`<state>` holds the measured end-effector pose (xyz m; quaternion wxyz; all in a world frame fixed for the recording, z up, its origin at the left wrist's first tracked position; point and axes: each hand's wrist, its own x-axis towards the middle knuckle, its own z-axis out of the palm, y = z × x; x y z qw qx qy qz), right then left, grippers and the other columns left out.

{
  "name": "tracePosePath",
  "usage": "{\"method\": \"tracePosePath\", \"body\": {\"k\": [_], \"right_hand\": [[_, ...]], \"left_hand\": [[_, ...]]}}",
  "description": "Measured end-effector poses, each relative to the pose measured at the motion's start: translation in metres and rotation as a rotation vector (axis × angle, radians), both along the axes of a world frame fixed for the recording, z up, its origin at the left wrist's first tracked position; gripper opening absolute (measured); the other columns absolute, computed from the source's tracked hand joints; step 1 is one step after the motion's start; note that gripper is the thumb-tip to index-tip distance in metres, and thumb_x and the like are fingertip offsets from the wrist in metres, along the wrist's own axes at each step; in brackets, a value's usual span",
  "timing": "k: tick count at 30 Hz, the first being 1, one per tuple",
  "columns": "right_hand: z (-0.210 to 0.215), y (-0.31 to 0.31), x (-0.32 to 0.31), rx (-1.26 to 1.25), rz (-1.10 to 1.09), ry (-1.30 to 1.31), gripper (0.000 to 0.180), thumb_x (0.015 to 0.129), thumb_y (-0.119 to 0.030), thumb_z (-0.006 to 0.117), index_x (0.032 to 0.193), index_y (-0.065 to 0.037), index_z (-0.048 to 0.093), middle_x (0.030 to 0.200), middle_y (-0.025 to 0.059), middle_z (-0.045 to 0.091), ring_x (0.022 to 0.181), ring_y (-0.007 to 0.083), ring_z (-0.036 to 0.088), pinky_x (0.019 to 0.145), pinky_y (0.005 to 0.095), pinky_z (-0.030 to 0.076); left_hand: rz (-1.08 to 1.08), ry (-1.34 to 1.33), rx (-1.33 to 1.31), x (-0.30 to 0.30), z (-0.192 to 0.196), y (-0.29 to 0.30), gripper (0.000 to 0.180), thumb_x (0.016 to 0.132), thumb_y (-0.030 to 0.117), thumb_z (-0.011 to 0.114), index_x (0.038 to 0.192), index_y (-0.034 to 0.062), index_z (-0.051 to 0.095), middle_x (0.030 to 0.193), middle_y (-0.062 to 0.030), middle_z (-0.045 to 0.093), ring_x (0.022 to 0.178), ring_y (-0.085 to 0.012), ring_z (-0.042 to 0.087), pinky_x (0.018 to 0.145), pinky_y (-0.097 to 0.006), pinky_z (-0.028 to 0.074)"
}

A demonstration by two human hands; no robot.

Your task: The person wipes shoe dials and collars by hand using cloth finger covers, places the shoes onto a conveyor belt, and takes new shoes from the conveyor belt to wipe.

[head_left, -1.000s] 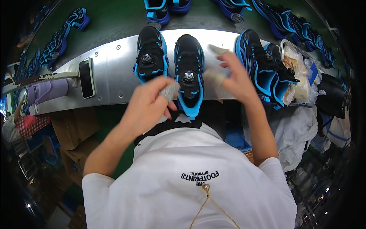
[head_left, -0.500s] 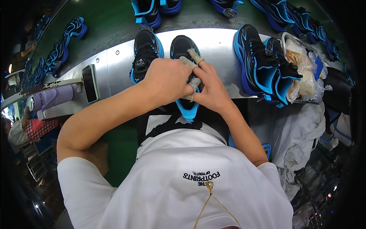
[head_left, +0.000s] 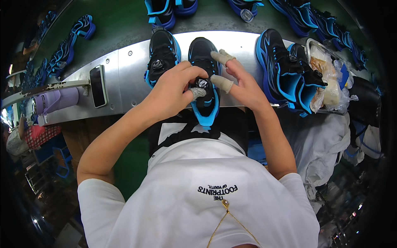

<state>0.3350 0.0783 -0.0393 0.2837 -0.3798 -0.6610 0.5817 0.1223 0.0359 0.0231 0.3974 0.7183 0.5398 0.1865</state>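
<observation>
A black and blue sneaker (head_left: 202, 46) lies in front of me with its toe pointing away and its heel over the bench's near edge. On its tongue sits a round black lacing dial (head_left: 202, 84). My left hand (head_left: 170, 87) pinches this dial between thumb and forefinger; the thumb wears a grey finger cover. My right hand (head_left: 247, 87) is open at the shoe's right side, thumb and forefinger apart in beige finger covers. Its thumb tip lies against the upper or just beside it. A matching sneaker (head_left: 162, 43) stands to the left, close to my left hand.
Right of my hands stands another pair of sneakers (head_left: 269, 62), by a metal tray (head_left: 308, 43) of plastic bags. A phone (head_left: 98, 87) and a lilac tumbler (head_left: 62, 100) are at left. More sneakers (head_left: 159, 12) rest on the green surface (head_left: 120, 25) beyond the steel bench (head_left: 138, 68).
My right hand has come away from the left toward the right, its fingers spreading. My left hand has shifted slightly down, and the dial on the sneaker is now visible.
</observation>
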Motion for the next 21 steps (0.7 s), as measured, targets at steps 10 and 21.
{"method": "tracePosePath", "body": {"k": [10,21], "right_hand": [[-0.006,-0.021,-0.034,0.157,-0.035,-0.108,0.059,0.085,-0.024,0.064,0.14,-0.011,0.049,0.144,0.0298,0.037,0.141,0.0461,0.024,0.113,0.05,0.025],[0.017,0.063,-0.077,0.252,0.008,-0.157,0.054,0.085,-0.035,0.069,0.131,-0.008,0.058,0.133,0.0208,0.053,0.127,0.0393,0.047,0.108,0.0434,0.036]], "left_hand": [[0.001,0.005,0.172,0.004,-0.008,-0.013,0.041,0.076,-0.004,0.064,0.116,0.007,0.065,0.089,-0.0113,0.053,0.081,-0.0261,0.055,0.072,-0.034,0.046],[0.32,-0.169,0.012,-0.061,-0.019,0.005,0.034,0.079,0.009,0.071,0.112,0.0066,0.065,0.095,-0.0089,0.059,0.083,-0.0209,0.056,0.072,-0.032,0.047]]}}
